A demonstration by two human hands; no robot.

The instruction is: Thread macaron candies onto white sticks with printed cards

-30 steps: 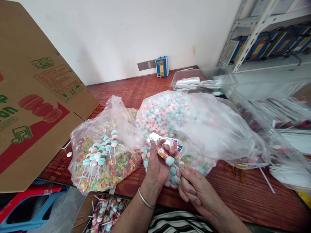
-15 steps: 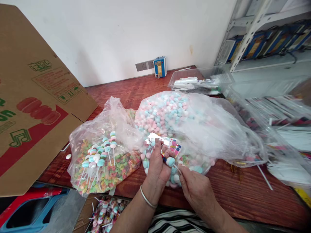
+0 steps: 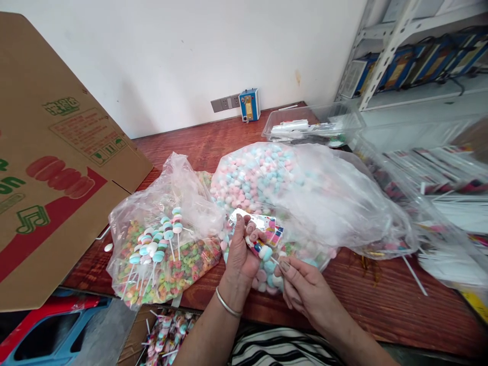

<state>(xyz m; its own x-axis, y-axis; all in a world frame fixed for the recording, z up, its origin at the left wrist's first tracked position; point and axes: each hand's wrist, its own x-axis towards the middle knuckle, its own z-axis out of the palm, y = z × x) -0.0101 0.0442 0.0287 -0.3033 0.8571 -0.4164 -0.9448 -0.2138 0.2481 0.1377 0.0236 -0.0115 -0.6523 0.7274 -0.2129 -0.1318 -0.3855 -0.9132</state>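
My left hand is closed on a shiny printed wrapper over the near edge of the table. My right hand pinches the white stick of a candy skewer, whose candies are partly inside the wrapper. Both hands hover in front of a big clear bag of pink, blue and white candies. To the left lies a clear bag of coloured ring candies with several finished candy skewers resting on top.
A large cardboard box flap leans at the left. A clear plastic tray sits at the back, a small blue device by the wall sockets. Bags of wrappers and sticks fill the right. Below the table edge is a box of wrapped skewers.
The hands have stayed in place, with the right hand pushing the skewer slightly further into the wrapper. The view shifted a little.
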